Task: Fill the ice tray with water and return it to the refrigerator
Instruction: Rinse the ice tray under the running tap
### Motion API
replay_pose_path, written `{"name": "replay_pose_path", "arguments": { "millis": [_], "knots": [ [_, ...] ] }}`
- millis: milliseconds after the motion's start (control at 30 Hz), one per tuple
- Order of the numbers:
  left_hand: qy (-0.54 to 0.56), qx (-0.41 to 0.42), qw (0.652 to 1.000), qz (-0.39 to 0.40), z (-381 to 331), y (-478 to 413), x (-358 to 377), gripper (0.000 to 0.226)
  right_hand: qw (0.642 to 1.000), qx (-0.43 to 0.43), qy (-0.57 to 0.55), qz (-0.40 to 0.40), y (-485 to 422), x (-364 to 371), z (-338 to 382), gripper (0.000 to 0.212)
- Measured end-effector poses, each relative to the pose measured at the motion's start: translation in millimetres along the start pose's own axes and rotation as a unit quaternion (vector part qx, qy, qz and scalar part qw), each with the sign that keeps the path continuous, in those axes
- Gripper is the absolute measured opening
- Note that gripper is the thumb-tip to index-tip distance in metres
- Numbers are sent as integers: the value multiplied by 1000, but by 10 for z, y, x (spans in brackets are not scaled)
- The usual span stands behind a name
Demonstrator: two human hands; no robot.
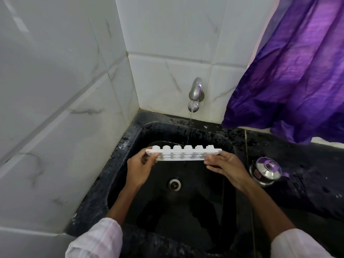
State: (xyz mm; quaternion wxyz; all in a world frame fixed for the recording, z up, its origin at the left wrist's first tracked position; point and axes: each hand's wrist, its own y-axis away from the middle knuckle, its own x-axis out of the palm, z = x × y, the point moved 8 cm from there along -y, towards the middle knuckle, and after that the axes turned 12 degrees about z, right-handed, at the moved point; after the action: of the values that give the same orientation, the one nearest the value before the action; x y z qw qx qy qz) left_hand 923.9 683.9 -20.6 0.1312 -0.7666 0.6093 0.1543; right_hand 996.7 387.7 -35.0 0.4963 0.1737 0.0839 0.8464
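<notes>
The white ice tray (183, 154) is held lengthwise over the black sink (128, 140), so any spill drains away. The left hand (139, 170) pinches one short end and the right hand (227, 168) the other, which keeps it steady. The stream (190, 125) from the tap (195, 90) seems to fall just behind its far edge; the tray looks tipped, though I cannot tell which face is up. A lidded steel pot (266, 172) stands well aside.
</notes>
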Motion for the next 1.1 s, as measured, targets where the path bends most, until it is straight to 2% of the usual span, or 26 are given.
{"name": "replay_pose_path", "arguments": {
  "millis": [33, 67, 133, 167, 267, 367, 533, 567, 633, 700, 800, 867, 967, 1100],
  "knots": [
    [-14, -7, 1000, -17, 0, -25, -20, 8, 997, -15, 71, -22, -13, -30, 49, 29],
    [-23, -14, 999, -34, 20, -56, -36, 9, 985, -29, 157, -65, -24, -85, 106, 25],
    [-35, -32, 998, -51, 63, -116, -43, 34, 936, -42, 313, -155, -36, -183, 226, 36],
    [-35, -45, 997, -44, 76, -142, -20, 43, 922, -42, 341, -178, -48, -208, 242, 44],
    [16, -114, 993, 15, 143, -194, 153, 41, 941, -10, 277, -192, -102, -254, 155, 52],
    [82, -160, 981, 79, 208, -179, 404, 37, 971, 63, 154, -172, -197, -295, -101, 38],
    [241, -247, 933, 100, 346, 0, 657, 42, 970, 160, 131, -129, -195, -255, -422, 30],
    [241, -255, 932, 92, 373, 35, 658, 42, 967, 180, 138, -118, -191, -256, -467, 30],
    [233, -261, 935, 64, 453, 101, 625, 41, 939, 187, 268, -108, -239, -303, -405, 33],
    [235, -260, 935, 46, 516, 166, 589, 40, 899, 131, 395, -137, -337, -310, -124, 39],
    [250, -259, 932, 37, 545, 218, 568, 38, 930, 1, 325, -171, -511, -178, 457, 42],
    [257, -245, 934, 39, 516, 208, 556, 39, 952, -40, 251, -170, -738, -126, 761, 36],
    [260, -220, 939, 57, 463, 163, 551, 41, 980, -36, 142, -137, -1185, -38, 1040, 27],
    [266, -202, 940, 74, 393, 92, 561, 41, 992, 22, 43, -120, -1706, 24, 1078, 43]
  ]
}}
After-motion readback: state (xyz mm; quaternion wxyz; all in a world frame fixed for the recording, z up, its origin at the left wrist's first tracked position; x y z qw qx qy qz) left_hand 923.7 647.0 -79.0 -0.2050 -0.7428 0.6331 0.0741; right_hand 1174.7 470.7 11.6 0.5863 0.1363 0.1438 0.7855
